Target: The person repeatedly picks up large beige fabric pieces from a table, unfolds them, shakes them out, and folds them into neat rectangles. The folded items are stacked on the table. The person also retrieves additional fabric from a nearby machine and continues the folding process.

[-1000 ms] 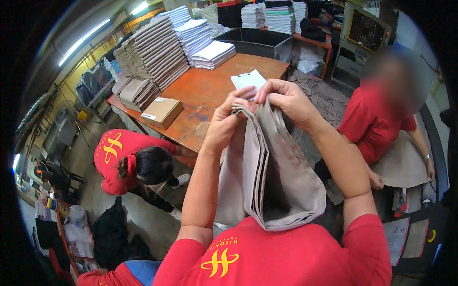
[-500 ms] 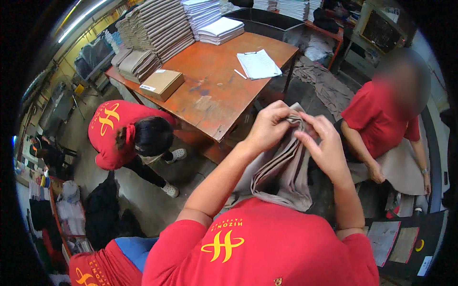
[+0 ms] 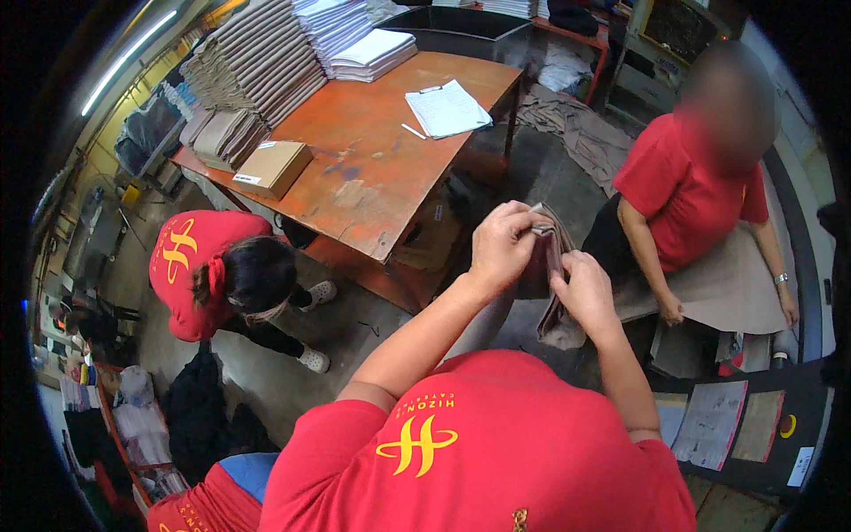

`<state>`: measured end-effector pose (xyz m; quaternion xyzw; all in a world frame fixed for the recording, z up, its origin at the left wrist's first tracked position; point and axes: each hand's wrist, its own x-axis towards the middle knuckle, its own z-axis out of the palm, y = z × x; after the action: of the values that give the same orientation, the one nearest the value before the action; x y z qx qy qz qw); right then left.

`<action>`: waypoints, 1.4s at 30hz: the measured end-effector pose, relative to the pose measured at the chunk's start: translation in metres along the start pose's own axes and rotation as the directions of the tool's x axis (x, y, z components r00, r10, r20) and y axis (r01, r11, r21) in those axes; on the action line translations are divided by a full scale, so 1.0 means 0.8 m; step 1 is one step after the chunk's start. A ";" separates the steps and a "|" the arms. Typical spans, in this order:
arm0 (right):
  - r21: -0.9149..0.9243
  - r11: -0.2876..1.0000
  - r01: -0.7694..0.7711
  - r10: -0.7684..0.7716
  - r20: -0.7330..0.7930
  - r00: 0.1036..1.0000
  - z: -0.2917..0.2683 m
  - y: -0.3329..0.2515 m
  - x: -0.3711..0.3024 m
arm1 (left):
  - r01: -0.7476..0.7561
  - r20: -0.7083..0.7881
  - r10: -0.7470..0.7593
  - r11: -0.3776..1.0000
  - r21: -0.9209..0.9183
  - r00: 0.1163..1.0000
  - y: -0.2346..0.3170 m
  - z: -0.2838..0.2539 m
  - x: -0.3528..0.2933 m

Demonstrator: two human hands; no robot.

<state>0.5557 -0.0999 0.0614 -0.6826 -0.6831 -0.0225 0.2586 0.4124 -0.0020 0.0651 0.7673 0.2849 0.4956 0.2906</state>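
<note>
A taupe cloth [image 3: 561, 331] hangs in folds in front of my chest. My left hand [image 3: 507, 239] is closed on its gathered top end, with the folded edges showing beside the fingers. Lower and to the right, my right hand [image 3: 585, 291] pinches the side of the same cloth. The cloth's lower end dangles just past my right hand, and part of it is hidden behind my fingers and shirt.
An orange worktable [image 3: 372, 151] carries stacks of taupe cloths [image 3: 266, 66], white linens [image 3: 372, 51], a cardboard box [image 3: 275, 168] and a clipboard [image 3: 448, 108]. A co-worker [image 3: 208, 266] bends at left; another [image 3: 691, 186] handles a taupe sheet [image 3: 727, 284] at right. Dark fabric [image 3: 195, 399] lies lower left.
My right hand has moved down from the cloth's top edge to its side. The cloth now hangs narrower, its fanned layers drawn together. My left hand keeps its grip at the top.
</note>
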 end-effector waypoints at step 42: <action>-0.041 0.423 0.905 -0.850 -0.365 0.381 -0.199 -0.018 0.262 | -0.230 -0.776 0.129 0.973 -0.022 0.618 0.162 -0.348 -0.027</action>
<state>0.6076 0.0309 0.2842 -0.1769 -0.8855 -0.2139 0.3726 0.1666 -0.0583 0.2413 0.4888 0.2734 0.8173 0.1356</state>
